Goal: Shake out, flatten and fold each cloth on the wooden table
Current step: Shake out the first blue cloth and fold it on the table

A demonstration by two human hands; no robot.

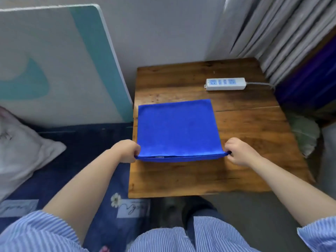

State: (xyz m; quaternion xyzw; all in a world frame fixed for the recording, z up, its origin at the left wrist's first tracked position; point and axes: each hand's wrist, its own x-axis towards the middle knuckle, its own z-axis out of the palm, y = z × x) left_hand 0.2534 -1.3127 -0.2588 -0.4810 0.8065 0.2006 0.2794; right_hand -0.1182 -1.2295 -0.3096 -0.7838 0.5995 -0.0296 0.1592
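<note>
A bright blue cloth (177, 128) lies spread on the wooden table (245, 135), its far edge flat and its near edge lifted slightly off the wood. My left hand (127, 150) pinches the near left corner. My right hand (238, 151) pinches the near right corner. The near edge stretches taut between the two hands and shows two layers, with a small grey tag between them.
A white power strip (225, 84) with a grey cable lies at the table's far right. A bed with dark blue bedding (76, 160) and a pale pillow (21, 148) sits to the left. Grey curtains (283, 33) hang at the right, and a pale bag (305, 135) lies beside the table.
</note>
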